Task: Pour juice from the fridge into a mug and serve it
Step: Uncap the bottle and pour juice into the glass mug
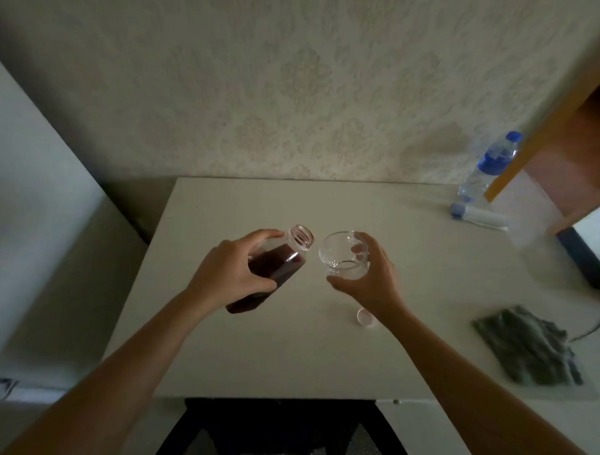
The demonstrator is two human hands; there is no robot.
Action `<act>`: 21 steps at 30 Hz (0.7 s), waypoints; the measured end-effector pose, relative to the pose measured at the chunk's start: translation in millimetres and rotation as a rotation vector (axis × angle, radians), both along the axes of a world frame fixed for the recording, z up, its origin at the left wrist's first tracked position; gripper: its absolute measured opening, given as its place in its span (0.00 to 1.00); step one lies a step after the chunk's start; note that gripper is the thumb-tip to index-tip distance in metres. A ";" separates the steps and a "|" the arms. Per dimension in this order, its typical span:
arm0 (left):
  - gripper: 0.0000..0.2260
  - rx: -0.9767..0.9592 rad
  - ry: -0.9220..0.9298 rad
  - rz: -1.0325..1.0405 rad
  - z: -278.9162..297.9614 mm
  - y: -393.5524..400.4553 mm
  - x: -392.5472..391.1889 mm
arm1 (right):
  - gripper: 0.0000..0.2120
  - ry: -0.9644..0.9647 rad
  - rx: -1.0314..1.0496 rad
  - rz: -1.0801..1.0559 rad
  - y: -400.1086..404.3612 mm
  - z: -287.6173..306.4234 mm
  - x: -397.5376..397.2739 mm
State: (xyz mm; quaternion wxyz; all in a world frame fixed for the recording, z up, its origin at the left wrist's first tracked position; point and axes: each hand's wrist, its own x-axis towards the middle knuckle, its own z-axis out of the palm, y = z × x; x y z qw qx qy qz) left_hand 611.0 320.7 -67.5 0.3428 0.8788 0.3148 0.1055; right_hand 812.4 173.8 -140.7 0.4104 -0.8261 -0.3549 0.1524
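My left hand grips a clear juice bottle of dark red juice, tilted with its open neck pointing up and right. The bottle's mouth sits just left of a clear glass mug, a small gap between them. My right hand holds the mug from its right side, tipped slightly toward the bottle, and no juice shows in it. Both are held above the white table. The bottle's pale pink cap lies on the table beside my right wrist.
A water bottle with a blue cap and label stands at the back right, with a white tube lying beside it. A grey cloth lies at the right front. A wooden shelf edge juts in at upper right. A wall backs the table.
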 end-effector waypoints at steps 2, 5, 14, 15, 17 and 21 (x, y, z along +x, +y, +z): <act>0.36 0.071 0.030 -0.032 14.7 2.0 4.6 | 0.41 -0.032 0.011 0.002 -2.3 15.7 -0.7; 0.35 0.179 0.090 -0.078 31.9 3.3 10.8 | 0.41 -0.063 0.025 0.018 -4.4 30.2 -3.2; 0.34 0.408 0.245 -0.159 57.1 0.1 20.8 | 0.42 -0.147 -0.006 0.037 -9.2 50.7 -9.3; 0.34 0.417 0.254 -0.168 58.6 -0.3 21.6 | 0.43 -0.155 -0.013 0.037 -9.0 51.9 -9.5; 0.35 0.431 0.270 -0.182 60.7 -0.5 23.2 | 0.43 -0.163 -0.023 0.034 -9.0 53.0 -9.6; 0.35 0.449 0.308 -0.202 63.7 -1.0 27.0 | 0.43 -0.173 -0.035 0.041 -9.8 52.8 -10.7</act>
